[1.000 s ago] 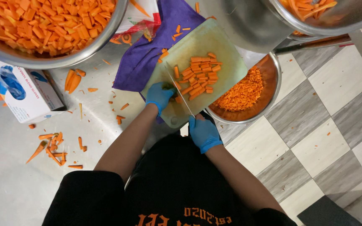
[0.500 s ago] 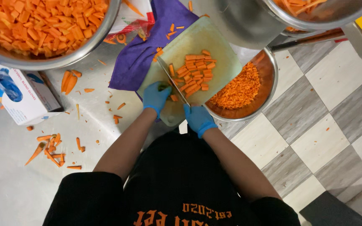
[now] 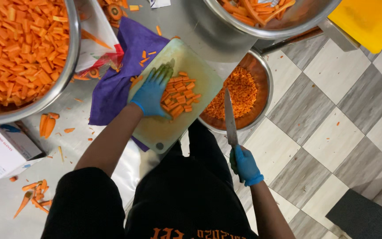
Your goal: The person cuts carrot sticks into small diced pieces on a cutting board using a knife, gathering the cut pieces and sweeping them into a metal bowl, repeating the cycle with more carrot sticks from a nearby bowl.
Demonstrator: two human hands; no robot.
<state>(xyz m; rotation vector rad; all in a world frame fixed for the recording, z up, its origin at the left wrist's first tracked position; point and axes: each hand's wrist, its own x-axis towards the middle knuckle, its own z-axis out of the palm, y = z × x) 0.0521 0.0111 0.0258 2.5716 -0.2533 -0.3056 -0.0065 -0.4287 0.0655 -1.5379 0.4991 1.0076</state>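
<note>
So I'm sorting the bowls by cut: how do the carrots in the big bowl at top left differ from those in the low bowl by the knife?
The big bowl on the counter holds coarse flat carrot pieces, heaped nearly to its rim. The low bowl, below the cutting board's edge, holds much finer dice in a shallow layer. Both are round metal bowls of orange carrot.

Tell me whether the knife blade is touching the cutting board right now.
Apart. The head view shows the knife in the right hand held off past the cutting board's edge, over the low bowl, with open space between.
</note>
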